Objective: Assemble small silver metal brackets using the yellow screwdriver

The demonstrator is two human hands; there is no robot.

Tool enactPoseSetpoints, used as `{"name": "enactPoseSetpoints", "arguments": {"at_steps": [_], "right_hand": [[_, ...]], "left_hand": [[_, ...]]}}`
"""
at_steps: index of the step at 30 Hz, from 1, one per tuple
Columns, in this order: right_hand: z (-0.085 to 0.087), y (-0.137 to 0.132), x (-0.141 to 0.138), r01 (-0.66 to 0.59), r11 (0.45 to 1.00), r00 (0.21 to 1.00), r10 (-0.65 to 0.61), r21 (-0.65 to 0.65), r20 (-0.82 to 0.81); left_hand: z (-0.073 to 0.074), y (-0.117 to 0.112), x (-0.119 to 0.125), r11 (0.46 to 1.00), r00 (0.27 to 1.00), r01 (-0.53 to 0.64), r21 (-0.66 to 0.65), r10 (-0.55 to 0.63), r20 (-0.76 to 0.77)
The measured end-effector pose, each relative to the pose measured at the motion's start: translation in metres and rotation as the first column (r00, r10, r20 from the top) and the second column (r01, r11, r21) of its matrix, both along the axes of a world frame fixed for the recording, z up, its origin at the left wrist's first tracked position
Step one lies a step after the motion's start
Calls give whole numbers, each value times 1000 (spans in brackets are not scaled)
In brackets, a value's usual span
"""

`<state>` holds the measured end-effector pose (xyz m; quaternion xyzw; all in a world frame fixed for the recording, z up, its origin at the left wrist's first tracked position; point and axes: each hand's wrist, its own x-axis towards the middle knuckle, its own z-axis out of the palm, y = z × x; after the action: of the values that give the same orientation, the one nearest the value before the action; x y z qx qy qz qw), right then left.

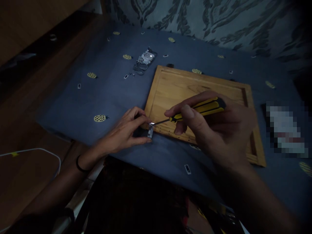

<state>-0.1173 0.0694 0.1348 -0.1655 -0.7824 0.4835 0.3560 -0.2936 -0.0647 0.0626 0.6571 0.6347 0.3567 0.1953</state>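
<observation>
My left hand (129, 131) pinches a small metal hinge (150, 130) between thumb and fingers, at the near left edge of the wooden board (175, 87). Wrapped in my right hand (219, 130) is a screwdriver (198, 109) with a yellow and black handle. Its thin shaft points left, and the tip meets the top of the hinge or lies right at it. Whether a screw sits under the tip is too small to tell. The board lies flat, with a raised rim and a row of small dark holes along its near edge.
Farther back on the blue pineapple-print cloth (73, 104) lies a clear bag of metal parts (146, 58), with tiny loose pieces (132, 74) near it. A blurred-out item (286, 130) lies at the right. A patterned wall stands behind; a white cable (39, 149) hangs at lower left.
</observation>
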Motion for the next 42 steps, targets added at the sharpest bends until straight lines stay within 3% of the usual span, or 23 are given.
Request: {"name": "enactPoseSetpoints", "arguments": {"at_steps": [26,31,42], "right_hand": [[0,-2,2,-47,998,997,44,42,68],[4,2,3,-129,991,989,126,35,79],[1,5,1,-115,993,991,114,12,64]], "left_hand": [[1,0,1,1000,1000,-11,-28,12,19],[3,0,1,999,1000,-3,-42,4,19],[2,0,2,999,999,-15,-49,17,30]]}}
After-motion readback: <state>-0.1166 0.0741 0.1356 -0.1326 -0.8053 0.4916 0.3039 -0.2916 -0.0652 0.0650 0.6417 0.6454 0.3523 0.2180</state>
